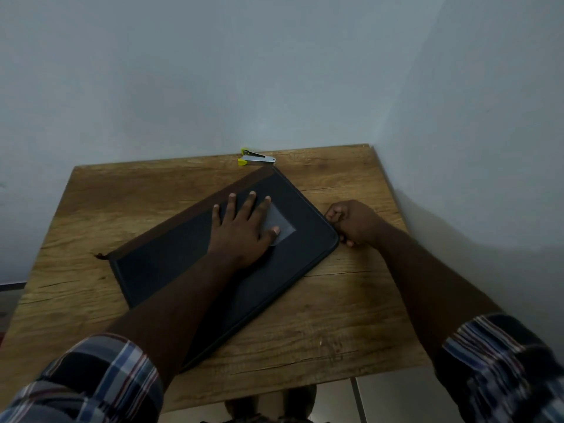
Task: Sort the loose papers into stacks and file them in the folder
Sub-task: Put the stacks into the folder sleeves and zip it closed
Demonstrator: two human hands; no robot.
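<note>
A black zip folder (171, 264) lies closed and diagonal on the wooden table (320, 325), with a small clear label window (282, 219) on its cover. My left hand (244, 227) presses flat on the cover with its fingers spread, the thumb over the window. My right hand (351, 222) is curled against the folder's right corner, its fingertips pinching the rim there. What they pinch is too small to make out. No loose papers are in sight.
A yellow and silver stapler (256, 158) lies at the table's back edge against the wall. Pale walls close in behind and to the right. Tiled floor (396, 398) shows below the table's front edge.
</note>
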